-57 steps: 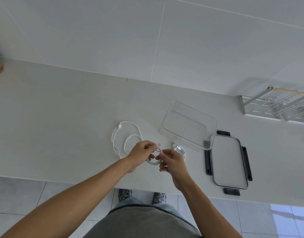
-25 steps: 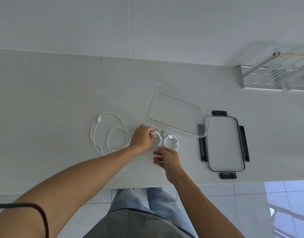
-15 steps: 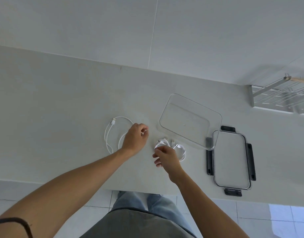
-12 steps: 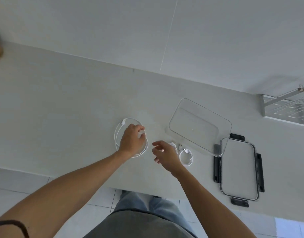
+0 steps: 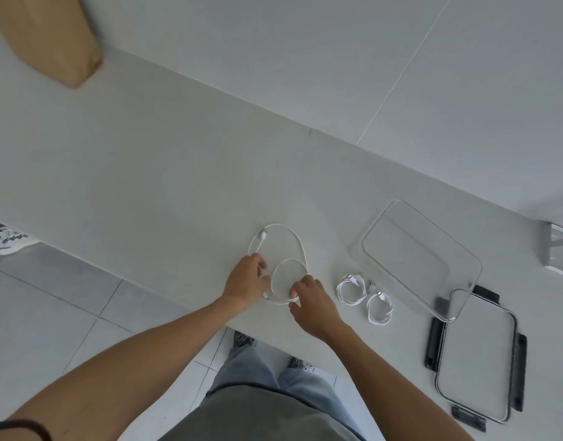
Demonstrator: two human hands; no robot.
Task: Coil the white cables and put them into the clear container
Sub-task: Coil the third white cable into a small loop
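Both hands are working on the loose cable [image 5: 301, 249], which is lying in two open loops on the counter [image 5: 146, 173], left of the two coils and well left of the container [image 5: 415, 261]. The left hand [image 5: 246, 280] is resting at the left of the small loop with fingers curled and only slightly parted, touching the wire, though whether they are pinching it cannot be told. The right hand [image 5: 312, 303] is reaching in from the near side, its fingers bent and tips pressing on the near part of that loop; a firm hold is not evident there either. The first coil [image 5: 350, 289] and second coil [image 5: 379, 308] are sitting just beside each other, near the container's near-left edge, not yet inside it. The container is standing empty, its near-right corner overlapping the lid [image 5: 479, 361]. The main risk, as I judge it, is springiness: a thin wire held loosely is likely to uncurl, so the loops could be widening or crossing as the hands gather them, giving a tangle rather than a neat ring. The free plug [image 5: 263, 234] at the far-left end could be dragging and catching on a loop. A sweep of the right forearm could also be nudging the finished coils open, or pushing them toward the counter's near edge.
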